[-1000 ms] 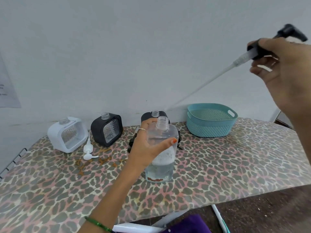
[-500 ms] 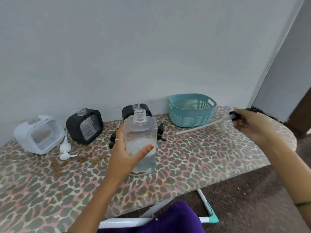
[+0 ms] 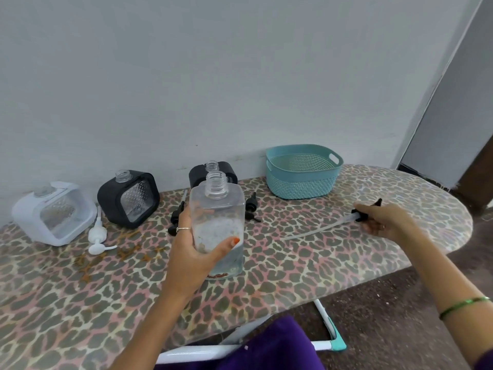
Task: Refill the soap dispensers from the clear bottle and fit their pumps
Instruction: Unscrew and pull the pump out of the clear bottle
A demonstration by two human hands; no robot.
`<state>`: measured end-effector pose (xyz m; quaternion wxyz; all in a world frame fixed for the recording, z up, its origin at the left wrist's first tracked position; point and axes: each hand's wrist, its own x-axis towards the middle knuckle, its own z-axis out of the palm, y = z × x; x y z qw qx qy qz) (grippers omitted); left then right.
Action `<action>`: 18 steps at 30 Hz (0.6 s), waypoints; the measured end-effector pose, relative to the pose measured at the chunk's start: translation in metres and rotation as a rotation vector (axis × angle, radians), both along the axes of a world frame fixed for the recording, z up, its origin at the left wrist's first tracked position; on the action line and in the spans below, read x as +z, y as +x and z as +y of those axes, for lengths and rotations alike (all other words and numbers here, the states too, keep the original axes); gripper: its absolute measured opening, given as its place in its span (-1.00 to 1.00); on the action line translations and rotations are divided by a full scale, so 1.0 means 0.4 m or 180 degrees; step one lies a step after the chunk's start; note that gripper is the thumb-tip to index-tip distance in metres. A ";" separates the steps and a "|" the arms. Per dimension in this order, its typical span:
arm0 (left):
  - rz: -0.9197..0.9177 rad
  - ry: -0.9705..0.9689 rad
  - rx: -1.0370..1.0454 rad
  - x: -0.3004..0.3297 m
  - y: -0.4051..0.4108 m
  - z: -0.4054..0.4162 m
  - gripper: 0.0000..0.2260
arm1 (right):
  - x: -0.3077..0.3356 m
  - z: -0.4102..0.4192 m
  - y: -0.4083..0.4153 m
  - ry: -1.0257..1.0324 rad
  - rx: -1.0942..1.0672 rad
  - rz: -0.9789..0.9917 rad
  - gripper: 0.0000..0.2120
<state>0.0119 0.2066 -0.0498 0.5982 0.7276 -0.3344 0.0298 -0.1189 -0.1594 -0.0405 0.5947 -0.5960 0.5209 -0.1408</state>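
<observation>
Bottle (image 3: 217,222) upright, neck up, gripped by left hand (image 3: 192,252). Right hand (image 3: 384,220) pinches pump (image 3: 360,213), tube lying leftward on leopard-print board (image 3: 80,303); grey wall behind.

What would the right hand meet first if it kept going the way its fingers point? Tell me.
The right hand, holding the long black pump, points left and slightly away. Going on, it would likely meet the small black pump beside the clear bottle first, though depth is unclear.
</observation>
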 end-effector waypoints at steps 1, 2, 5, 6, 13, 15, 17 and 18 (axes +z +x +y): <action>0.0028 -0.0008 -0.0016 0.001 0.001 0.000 -0.15 | -0.004 -0.002 0.001 -0.0091 0.0003 0.0078 -0.72; 0.0046 -0.0020 -0.0029 0.001 0.001 0.000 -0.16 | -0.009 -0.003 0.002 -0.0197 0.0006 0.0139 -0.70; 0.0022 -0.0044 -0.0011 0.002 -0.001 -0.003 -0.18 | -0.022 0.003 0.007 -0.0842 0.0084 0.0453 -0.61; 0.0011 -0.0034 0.0012 0.004 -0.002 -0.003 -0.19 | -0.025 0.005 0.009 -0.1207 0.0142 0.0661 -0.55; 0.0147 -0.0020 0.0033 0.007 -0.005 0.002 -0.15 | -0.045 0.031 0.023 -0.2473 0.0363 0.1364 -0.44; 0.0136 -0.0029 0.0021 0.012 -0.007 0.002 -0.17 | -0.054 0.035 0.026 -0.2609 0.0324 0.1398 -0.43; 0.0158 -0.0031 -0.0010 0.014 -0.007 0.003 -0.17 | -0.059 0.038 0.027 -0.2646 0.0300 0.1413 -0.42; 0.0179 -0.0032 -0.0030 0.015 -0.007 0.004 -0.18 | -0.059 0.039 0.028 -0.2651 0.0298 0.1431 -0.41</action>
